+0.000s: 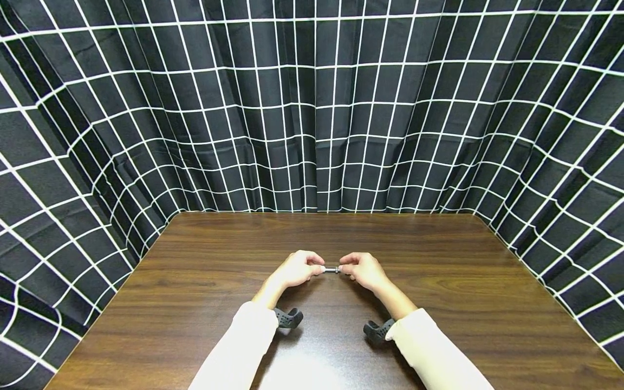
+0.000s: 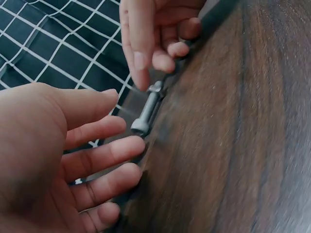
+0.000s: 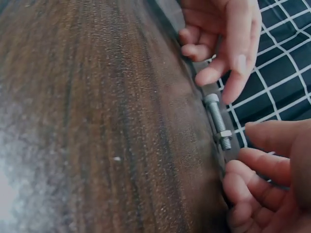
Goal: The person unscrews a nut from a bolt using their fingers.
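Note:
A metal bolt (image 1: 331, 270) with a nut threaded near its end lies between the two hands, on or just above the wooden table. My left hand (image 1: 299, 269) is beside the bolt's head (image 2: 140, 127); its thumb and fingers are apart and relaxed, not pinching it. Facing it, my right hand (image 1: 364, 269) is next to the nut (image 3: 223, 135) and the threaded tip. Its thumb stands away from its loosely bent fingers, with nothing between them. Whether any fingertip lightly touches the bolt, I cannot tell.
The brown wooden table (image 1: 219, 260) spreads around both hands. Dark curtains (image 1: 302, 119) with a white grid rise behind it and along both sides. A dark band with a bracket sits on each wrist, by the white sleeves (image 1: 239, 346).

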### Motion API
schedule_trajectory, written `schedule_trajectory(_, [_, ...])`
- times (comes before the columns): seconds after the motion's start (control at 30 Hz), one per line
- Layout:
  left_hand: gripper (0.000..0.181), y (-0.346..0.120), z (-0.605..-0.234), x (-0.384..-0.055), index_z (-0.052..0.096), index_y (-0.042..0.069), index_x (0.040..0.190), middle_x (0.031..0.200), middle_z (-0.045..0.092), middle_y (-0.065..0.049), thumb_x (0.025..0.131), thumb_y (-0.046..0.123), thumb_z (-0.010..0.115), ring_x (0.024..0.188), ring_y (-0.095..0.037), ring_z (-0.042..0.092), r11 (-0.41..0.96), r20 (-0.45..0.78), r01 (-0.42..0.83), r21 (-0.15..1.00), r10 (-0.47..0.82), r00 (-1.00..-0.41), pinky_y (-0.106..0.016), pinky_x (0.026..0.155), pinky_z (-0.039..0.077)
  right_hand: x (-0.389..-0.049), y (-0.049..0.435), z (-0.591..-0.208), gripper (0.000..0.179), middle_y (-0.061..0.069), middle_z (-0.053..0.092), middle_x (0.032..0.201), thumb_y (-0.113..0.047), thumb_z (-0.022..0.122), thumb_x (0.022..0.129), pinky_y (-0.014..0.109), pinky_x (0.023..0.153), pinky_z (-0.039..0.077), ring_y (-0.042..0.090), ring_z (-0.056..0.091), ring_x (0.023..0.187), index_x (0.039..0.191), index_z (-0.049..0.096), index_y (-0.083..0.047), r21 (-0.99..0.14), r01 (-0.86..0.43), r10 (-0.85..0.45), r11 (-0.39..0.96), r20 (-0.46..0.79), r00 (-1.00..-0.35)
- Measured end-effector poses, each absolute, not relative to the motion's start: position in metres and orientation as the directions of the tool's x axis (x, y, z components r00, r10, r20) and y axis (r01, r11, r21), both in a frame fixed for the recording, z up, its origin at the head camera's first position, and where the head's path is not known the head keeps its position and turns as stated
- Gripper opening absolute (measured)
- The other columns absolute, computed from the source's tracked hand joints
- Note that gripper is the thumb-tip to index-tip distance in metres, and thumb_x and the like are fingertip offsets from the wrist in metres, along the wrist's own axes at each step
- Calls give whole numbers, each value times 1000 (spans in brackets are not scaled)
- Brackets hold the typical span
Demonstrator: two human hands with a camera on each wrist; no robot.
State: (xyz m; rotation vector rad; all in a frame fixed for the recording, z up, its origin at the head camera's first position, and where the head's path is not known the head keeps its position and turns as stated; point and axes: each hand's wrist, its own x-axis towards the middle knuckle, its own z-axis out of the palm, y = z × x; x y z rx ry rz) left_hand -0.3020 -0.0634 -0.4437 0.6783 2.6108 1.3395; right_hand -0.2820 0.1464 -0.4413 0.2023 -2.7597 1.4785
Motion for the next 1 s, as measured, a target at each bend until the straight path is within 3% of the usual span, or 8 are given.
schedule_trajectory(0.17, [20,-57,-444,-301,72,7,97,75,66,4,84,21,71,62,-8,55,598,109,339,726,386,-916,-27,59,45,-282,144,-440,18,0,66,68,-6,72,79,27,53,44,10,56,57,96,73,-1,-736,-178,-147,653,107,-983])
schedule_trajectory(0.4, [11,-47,-444,-299,74,15,86,77,68,7,80,23,75,69,-9,59,713,104,291,638,294,-950,-32,65,46,-283,140,-440,8,-4,67,71,-13,76,75,38,68,44,11,57,68,83,74,-12,-627,-171,-109,760,136,-985])
schedule_trajectory(0.7, [7,-42,-442,-294,73,22,79,71,64,12,77,24,80,64,-9,57,775,126,238,585,203,-971,-33,59,43,-284,137,-443,5,-7,67,70,-17,78,76,42,71,45,14,61,73,78,73,-16,-601,-148,-79,785,139,-987])
schedule_trajectory(1.0, [10,-41,-441,-290,71,22,78,66,59,12,78,20,80,59,-9,53,776,128,231,587,192,-973,-32,55,41,-283,138,-445,5,-6,65,68,-17,77,77,38,66,43,13,56,67,78,73,-15,-638,-154,-82,754,140,-987])
